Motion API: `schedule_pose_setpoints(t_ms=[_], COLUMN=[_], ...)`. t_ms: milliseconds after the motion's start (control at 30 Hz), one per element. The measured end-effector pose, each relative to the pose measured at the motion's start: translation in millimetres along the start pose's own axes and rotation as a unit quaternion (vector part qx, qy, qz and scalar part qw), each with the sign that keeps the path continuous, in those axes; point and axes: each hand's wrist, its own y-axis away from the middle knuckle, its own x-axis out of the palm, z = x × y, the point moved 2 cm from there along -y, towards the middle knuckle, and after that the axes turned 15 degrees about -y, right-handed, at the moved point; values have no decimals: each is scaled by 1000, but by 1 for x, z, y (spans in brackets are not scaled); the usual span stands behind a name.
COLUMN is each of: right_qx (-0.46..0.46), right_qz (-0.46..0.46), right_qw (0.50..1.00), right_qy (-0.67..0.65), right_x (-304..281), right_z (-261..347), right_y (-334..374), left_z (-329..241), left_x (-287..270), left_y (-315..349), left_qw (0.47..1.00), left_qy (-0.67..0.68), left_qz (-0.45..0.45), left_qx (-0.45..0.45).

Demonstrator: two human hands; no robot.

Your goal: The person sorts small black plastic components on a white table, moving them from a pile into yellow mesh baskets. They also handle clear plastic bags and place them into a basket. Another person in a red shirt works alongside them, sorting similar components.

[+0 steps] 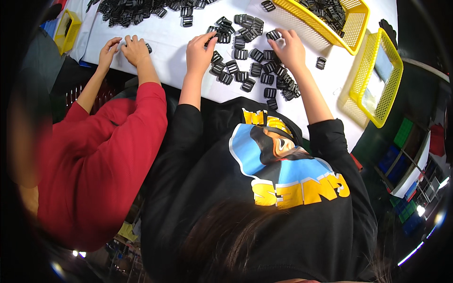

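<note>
Buckles (255,68) lie scattered on the white table (165,35) between my hands, small black plastic pieces with slotted bars, most lying flat so each can be picked singly. I rest my left hand (200,52) on the pile's left edge, fingers curled onto one piece; my right hand (289,49) pinches another at the far side. Whether either grip is firm I cannot tell. Yellow baskets (351,28) sit right; a red-sleeved co-worker's hands (125,49) work beside me.

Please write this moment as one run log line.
left hand: touching black clips | right hand: fingers on a clip | white table | yellow basket: holds more clips | co-worker's hands: beside
</note>
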Motion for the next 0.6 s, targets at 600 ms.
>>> schedule_pose_setpoints(t_ms=[600], right_qx=[-19], right_qz=[-24], right_qw=[999], right_qy=[11], right_x=[8], right_z=[13], right_y=[-34], left_z=[-29], left_x=[9], left_y=[17], left_qw=[993], left_qy=[-106], left_qz=[-22], left_qx=[42])
